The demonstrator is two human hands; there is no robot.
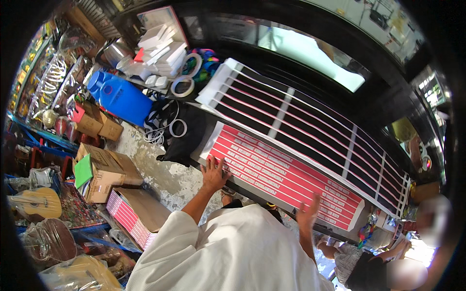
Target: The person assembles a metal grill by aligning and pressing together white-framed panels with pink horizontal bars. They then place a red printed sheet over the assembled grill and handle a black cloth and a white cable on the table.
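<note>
A long sheet of red printed strips with white lines between them lies along the front of a dark table. My left hand rests on the near left part of this sheet, fingers spread and nothing held. By the sheet's near edge, toward the right, my right hand is a little smeared by motion; its fingers look stretched out and apart, with nothing seen in them. Behind the red sheet lies a larger black sheet divided by pale pink and white lines. Several whitish bands cross it.
Tape rolls, a blue jug and stacked white boxes stand at the back left. Cardboard boxes and wrapped guitars fill the left side. Another person is at the lower right.
</note>
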